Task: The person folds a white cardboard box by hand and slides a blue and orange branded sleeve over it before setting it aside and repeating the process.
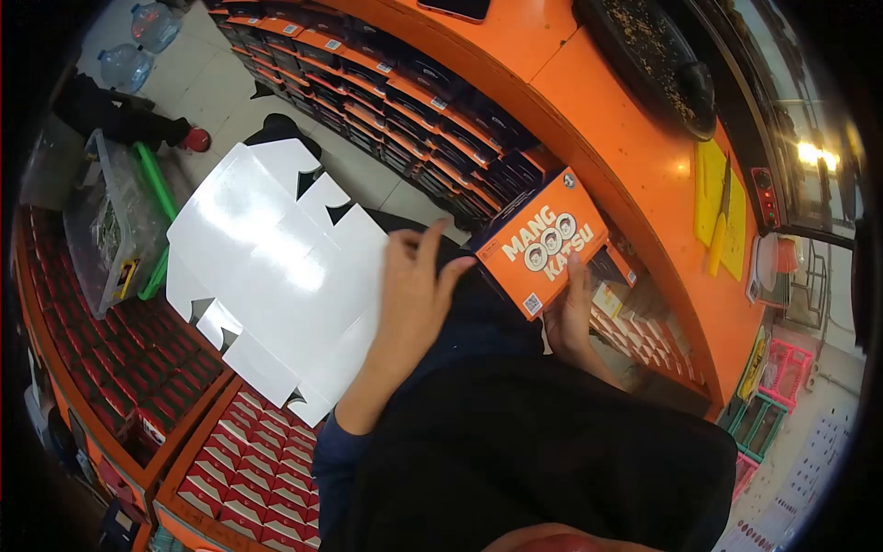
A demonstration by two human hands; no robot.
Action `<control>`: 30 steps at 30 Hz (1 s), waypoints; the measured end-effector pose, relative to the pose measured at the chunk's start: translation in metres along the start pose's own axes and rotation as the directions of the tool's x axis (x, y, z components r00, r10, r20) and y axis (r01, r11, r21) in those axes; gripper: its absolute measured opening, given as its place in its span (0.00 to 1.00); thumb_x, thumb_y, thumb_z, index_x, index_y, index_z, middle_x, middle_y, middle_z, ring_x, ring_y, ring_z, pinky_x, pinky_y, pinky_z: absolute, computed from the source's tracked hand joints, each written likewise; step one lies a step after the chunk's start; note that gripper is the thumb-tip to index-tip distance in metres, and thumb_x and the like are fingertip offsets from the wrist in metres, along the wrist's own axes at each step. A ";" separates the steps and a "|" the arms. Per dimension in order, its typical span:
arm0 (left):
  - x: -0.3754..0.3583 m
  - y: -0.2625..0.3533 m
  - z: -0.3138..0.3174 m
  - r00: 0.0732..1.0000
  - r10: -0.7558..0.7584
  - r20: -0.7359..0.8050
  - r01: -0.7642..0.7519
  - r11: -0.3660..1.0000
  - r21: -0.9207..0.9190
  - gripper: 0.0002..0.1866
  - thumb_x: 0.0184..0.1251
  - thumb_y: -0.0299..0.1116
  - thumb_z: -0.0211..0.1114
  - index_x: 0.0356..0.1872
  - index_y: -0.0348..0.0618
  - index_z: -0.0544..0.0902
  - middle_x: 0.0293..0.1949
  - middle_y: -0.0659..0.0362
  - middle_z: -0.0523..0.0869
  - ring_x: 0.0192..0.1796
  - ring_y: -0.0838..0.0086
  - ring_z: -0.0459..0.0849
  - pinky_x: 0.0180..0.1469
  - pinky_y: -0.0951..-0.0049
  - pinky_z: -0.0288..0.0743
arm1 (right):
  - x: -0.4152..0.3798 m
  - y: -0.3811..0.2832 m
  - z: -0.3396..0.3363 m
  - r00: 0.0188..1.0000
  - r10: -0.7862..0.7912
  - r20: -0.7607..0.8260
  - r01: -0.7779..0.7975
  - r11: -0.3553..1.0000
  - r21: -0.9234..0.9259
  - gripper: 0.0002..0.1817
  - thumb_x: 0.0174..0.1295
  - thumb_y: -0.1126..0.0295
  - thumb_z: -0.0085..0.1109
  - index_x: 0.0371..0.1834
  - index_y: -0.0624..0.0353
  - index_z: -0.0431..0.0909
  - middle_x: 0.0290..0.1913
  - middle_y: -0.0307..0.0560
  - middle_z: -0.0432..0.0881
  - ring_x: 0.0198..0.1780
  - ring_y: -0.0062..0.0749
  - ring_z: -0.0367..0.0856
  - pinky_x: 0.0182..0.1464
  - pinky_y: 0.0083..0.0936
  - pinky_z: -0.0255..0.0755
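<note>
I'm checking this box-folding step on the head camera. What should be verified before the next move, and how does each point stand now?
1. Right hand grips the orange printed carton: ok.
2. Left hand on the carton's edge: ok, fingertips touch it.
3. Carton fully closed: cannot tell, far side hidden.
4. Flat white die-cut cardboard blank within reach beside the left hand: ok.
5. Orange counter free nearby: ok.

Two water bottles [138,46] on the floor, yellow cutting board [722,207] on orange counter [635,156].
</note>
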State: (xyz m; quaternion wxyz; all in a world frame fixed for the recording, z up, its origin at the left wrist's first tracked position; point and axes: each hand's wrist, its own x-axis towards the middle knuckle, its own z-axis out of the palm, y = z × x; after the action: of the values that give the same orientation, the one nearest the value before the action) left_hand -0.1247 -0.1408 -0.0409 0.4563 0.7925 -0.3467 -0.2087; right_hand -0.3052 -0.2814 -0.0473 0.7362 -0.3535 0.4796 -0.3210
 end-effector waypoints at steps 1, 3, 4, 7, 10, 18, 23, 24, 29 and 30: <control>0.000 0.003 0.009 0.991 -0.071 0.112 0.087 0.985 -0.147 0.31 0.68 0.47 0.66 0.66 0.42 0.71 0.51 0.41 0.72 0.49 0.49 0.76 0.53 0.59 0.72 | 0.000 0.000 0.001 0.999 -0.040 -0.017 0.040 0.999 -0.037 0.22 0.74 0.57 0.54 0.60 0.59 0.60 0.57 0.51 0.75 0.60 0.35 0.78 0.60 0.36 0.78; 0.002 0.013 0.027 0.967 -0.124 0.221 0.185 0.942 -0.281 0.33 0.69 0.46 0.66 0.68 0.41 0.67 0.53 0.39 0.72 0.53 0.46 0.77 0.55 0.60 0.73 | 0.007 0.000 -0.003 0.999 -0.027 -0.047 0.025 0.998 -0.052 0.22 0.73 0.58 0.55 0.59 0.58 0.59 0.57 0.52 0.75 0.60 0.35 0.78 0.60 0.36 0.78; 0.003 0.018 0.035 0.941 -0.175 0.291 0.272 0.902 -0.335 0.34 0.70 0.47 0.65 0.69 0.39 0.65 0.55 0.40 0.73 0.55 0.53 0.78 0.56 0.62 0.74 | 0.009 0.001 -0.006 0.996 -0.021 -0.092 0.016 0.998 -0.062 0.21 0.72 0.59 0.56 0.57 0.57 0.59 0.56 0.52 0.75 0.59 0.35 0.78 0.59 0.37 0.79; 0.009 0.017 0.046 0.917 -0.187 0.352 0.332 0.847 -0.416 0.36 0.70 0.48 0.65 0.70 0.37 0.63 0.59 0.39 0.72 0.59 0.60 0.79 0.58 0.66 0.75 | 0.010 0.001 -0.009 0.993 0.013 -0.116 -0.018 0.999 -0.038 0.23 0.72 0.59 0.57 0.59 0.57 0.58 0.57 0.53 0.75 0.59 0.35 0.78 0.59 0.35 0.78; 0.012 0.005 0.056 0.940 -0.126 0.317 0.273 0.835 -0.477 0.36 0.68 0.46 0.67 0.69 0.37 0.64 0.62 0.39 0.72 0.62 0.60 0.78 0.59 0.66 0.75 | 0.011 0.007 -0.015 0.993 -0.091 -0.076 0.088 0.995 -0.043 0.23 0.72 0.60 0.58 0.60 0.55 0.57 0.59 0.53 0.73 0.63 0.36 0.75 0.63 0.37 0.74; 0.028 -0.017 0.086 0.901 -0.060 0.429 0.392 0.532 -0.750 0.34 0.67 0.33 0.69 0.71 0.48 0.61 0.60 0.51 0.74 0.64 0.68 0.74 0.58 0.65 0.76 | 0.004 0.015 -0.008 0.993 -0.108 0.051 0.111 0.992 -0.060 0.36 0.69 0.68 0.61 0.71 0.55 0.46 0.67 0.56 0.65 0.70 0.38 0.64 0.70 0.40 0.63; 0.052 -0.001 0.110 0.904 -0.126 0.408 0.414 0.494 -0.765 0.36 0.68 0.32 0.69 0.72 0.48 0.58 0.65 0.50 0.69 0.66 0.67 0.71 0.61 0.63 0.75 | 0.016 0.017 -0.009 0.926 -0.235 0.295 0.363 0.762 -0.536 0.51 0.64 0.72 0.66 0.78 0.57 0.34 0.71 0.56 0.59 0.72 0.40 0.61 0.70 0.35 0.61; 0.055 0.002 0.115 0.917 -0.129 0.378 0.392 0.470 -0.791 0.37 0.68 0.33 0.69 0.73 0.47 0.57 0.67 0.49 0.66 0.68 0.64 0.70 0.65 0.63 0.72 | 0.022 0.011 -0.001 0.921 -0.306 0.241 0.390 0.723 -0.571 0.51 0.62 0.72 0.68 0.78 0.59 0.37 0.68 0.56 0.60 0.69 0.41 0.63 0.68 0.34 0.63; 0.062 0.005 0.119 0.969 -0.069 0.237 0.222 0.663 -0.715 0.38 0.70 0.37 0.66 0.73 0.39 0.56 0.71 0.42 0.61 0.74 0.55 0.61 0.75 0.62 0.55 | 0.058 -0.005 -0.004 0.804 -0.539 0.251 0.343 0.077 -0.936 0.37 0.64 0.58 0.67 0.70 0.66 0.62 0.63 0.61 0.63 0.62 0.48 0.64 0.63 0.38 0.59; 0.059 0.010 0.098 0.995 -0.025 0.094 0.073 0.831 -0.551 0.35 0.69 0.36 0.67 0.72 0.39 0.60 0.69 0.41 0.63 0.73 0.52 0.62 0.74 0.61 0.56 | 0.065 -0.005 -0.002 0.805 -0.537 0.251 0.343 0.077 -0.936 0.37 0.64 0.58 0.67 0.70 0.66 0.62 0.63 0.61 0.63 0.62 0.48 0.64 0.63 0.38 0.59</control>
State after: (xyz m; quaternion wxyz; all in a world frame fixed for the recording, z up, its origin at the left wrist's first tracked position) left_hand -0.1522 -0.2449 -0.0819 0.6458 0.6258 -0.2697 -0.3443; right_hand -0.2860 -0.3369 -0.0746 0.1865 -0.8251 0.4974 -0.1925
